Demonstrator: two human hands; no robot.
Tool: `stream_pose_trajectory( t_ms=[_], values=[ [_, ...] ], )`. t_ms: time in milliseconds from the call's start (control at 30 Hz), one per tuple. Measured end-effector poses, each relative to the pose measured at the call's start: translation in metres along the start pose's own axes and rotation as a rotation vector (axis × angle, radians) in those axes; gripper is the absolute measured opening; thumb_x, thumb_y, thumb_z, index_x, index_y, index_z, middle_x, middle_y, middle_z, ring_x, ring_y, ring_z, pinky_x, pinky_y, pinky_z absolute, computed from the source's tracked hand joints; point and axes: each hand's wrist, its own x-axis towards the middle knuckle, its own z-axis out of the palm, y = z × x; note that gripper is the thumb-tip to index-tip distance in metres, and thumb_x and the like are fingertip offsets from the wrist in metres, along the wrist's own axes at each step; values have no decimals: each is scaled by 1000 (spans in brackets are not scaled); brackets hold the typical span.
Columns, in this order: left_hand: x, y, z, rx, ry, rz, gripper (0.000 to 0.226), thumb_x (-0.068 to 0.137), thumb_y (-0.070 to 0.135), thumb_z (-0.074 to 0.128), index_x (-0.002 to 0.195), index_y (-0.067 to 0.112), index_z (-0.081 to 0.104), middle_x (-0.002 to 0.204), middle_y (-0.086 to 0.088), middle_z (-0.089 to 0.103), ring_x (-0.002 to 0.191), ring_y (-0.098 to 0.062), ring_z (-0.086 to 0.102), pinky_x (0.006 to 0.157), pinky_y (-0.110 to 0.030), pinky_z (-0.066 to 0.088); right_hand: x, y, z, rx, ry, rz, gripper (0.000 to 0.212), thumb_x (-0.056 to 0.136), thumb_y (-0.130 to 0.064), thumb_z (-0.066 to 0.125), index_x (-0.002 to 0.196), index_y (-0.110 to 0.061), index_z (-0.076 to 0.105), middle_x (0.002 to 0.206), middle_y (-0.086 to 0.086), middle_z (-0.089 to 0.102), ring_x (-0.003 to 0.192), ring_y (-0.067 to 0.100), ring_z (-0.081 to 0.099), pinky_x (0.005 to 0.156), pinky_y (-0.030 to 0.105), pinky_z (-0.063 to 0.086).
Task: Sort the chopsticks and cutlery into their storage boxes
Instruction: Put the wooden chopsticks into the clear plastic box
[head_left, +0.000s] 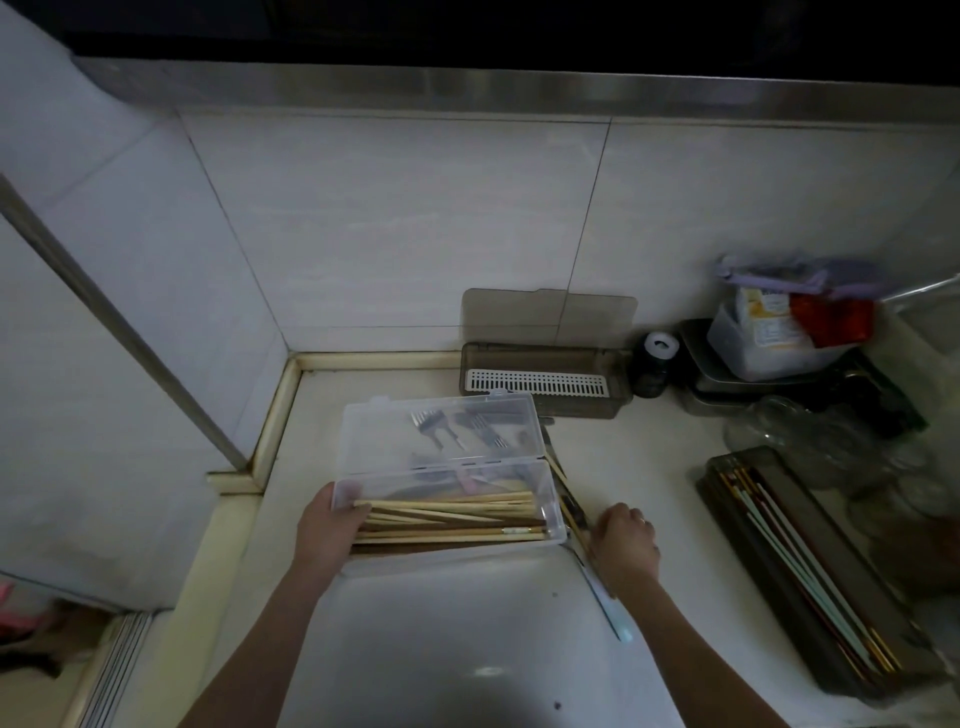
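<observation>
A clear rectangular plastic storage box (550, 499) sits at the middle of the pale bench (644, 447), its hinged transparent lid (441, 426) tilted open toward twelve o'clock. Inside the box lies a bundle of pale and brown wooden chopsticks (452, 519), all running lengthwise from nine to three o'clock. Through the lid, several metal forks (431, 423) show, lying behind the box toward twelve o'clock.

The left hand (324, 535) holds the box at its nine o'clock end, the thumb over the rim and the fingers curled under and against the end wall, so this grip is clamped on the box. The right hand (626, 540) rests on the bench just beside the box's three o'clock end, its fingers curled down onto a few loose chopsticks and a pale-handled utensil (605, 597) that lie slanted along that side; whether this grip truly pinches them or merely presses on them I cannot tell.

At three o'clock, well apart from the clear box, stands a smoky brown translucent storage box (727, 499) holding long chopsticks in white, brown and gold. At one o'clock, against the tiled wall, a second smoky brown box (618, 384) with a white slotted drain tray (537, 385) stands with its lid raised. At two o'clock a metal tray (701, 379) carries a plastic container with packets.
</observation>
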Motion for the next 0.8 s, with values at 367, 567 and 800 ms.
stream_pose_trajectory(
  t_ms=[367,567,800],
  values=[
    [1,0,2,112,-2,-6,39,75,9,75,111,4,60,107,-15,64,97,-31,58,77,-32,41,-18,-16,-28,478,125,-104,17,93,-5,40,105,-17,42,90,8,55,75,15,52,64,26,45],
    [2,0,4,129,8,-24,42,77,10,73,114,0,58,113,-18,62,106,-37,57,81,-34,40,-48,-75,-54,765,232,-422,28,95,-3,42,104,-26,55,82,-2,57,78,10,56,68,23,48],
    [6,-8,-1,11,-56,-30,25,89,32,60,104,12,65,98,-15,68,95,-35,63,78,-39,47,-74,-125,-21,241,-46,-819,38,93,1,42,123,-19,54,99,3,60,88,16,58,75,27,48]
  ],
)
